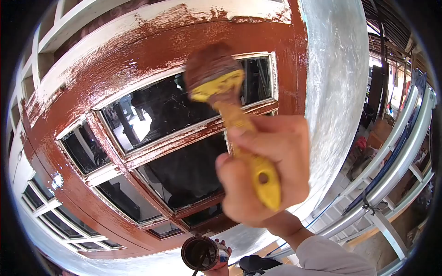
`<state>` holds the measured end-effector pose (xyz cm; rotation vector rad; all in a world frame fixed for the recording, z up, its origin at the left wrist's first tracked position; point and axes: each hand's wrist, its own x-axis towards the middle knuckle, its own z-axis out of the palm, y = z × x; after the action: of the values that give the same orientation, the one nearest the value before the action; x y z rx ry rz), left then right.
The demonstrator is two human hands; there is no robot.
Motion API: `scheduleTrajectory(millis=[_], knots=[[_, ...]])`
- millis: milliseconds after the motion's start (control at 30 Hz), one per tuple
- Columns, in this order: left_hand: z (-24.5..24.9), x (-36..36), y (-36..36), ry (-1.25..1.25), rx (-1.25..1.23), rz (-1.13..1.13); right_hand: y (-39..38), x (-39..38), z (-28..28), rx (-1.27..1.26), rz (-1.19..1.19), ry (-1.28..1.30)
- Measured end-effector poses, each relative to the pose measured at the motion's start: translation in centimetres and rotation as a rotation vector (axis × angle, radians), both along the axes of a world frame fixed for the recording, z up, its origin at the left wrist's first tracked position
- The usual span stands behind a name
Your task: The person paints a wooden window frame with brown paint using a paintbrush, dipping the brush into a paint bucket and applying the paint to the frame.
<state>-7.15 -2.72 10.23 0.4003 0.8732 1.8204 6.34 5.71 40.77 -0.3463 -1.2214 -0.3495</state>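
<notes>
My right hand (pixel 271 170) is closed around the yellow handle of a paintbrush (pixel 237 117), raised close to the camera. Its wide bristles are coated in reddish-brown paint and overlap the upper part of the window in this view. Low in the picture, my left hand (pixel 222 262) grips a paint can (pixel 200 253) from its right side. Dark brown paint coats the can's inside, and a thin stick leans out of it. Ahead is a wooden window frame (pixel 175 39), partly brown and partly white, with dark glass panes (pixel 184 170) between its bars.
A grey plastered wall (pixel 334 83) runs along the frame's right side. Farther right, a silver metal ladder (pixel 391 198) leans at a slant, with assorted clutter behind it. White lattice bars (pixel 69 34) show at the upper left, and a second paned window (pixel 64 221) at the lower left.
</notes>
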Motion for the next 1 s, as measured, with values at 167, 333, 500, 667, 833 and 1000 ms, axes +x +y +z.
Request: scheduleTrajectory(millis=[167, 333, 500, 667, 833, 1000], knots=[[0.0, -0.2, -0.2, 0.0, -0.001, 0.005, -0.3, -0.2, 0.3, 0.042, 0.106, -0.006], [0.1, -0.7, -0.4, -0.01, 0.008, 0.025, 0.1, 2.1, 0.2, 0.081, 0.07, 0.125], [0.1, -1.1, -0.7, -0.015, 0.004, 0.043, 0.2, 0.2, 0.1, -0.003, -0.038, 0.029], [0.1, -1.3, -0.6, -0.012, 0.005, 0.062, -0.8, -2.8, 0.1, -0.013, 0.114, -0.03], [0.0, -1.4, -0.9, -0.007, 0.005, 0.069, -0.8, -2.4, -0.4, -0.007, 0.239, -0.108], [0.0, -1.8, -1.2, -0.014, 0.013, 0.097, -0.3, -0.8, -1.0, 0.07, 0.236, 0.094]])
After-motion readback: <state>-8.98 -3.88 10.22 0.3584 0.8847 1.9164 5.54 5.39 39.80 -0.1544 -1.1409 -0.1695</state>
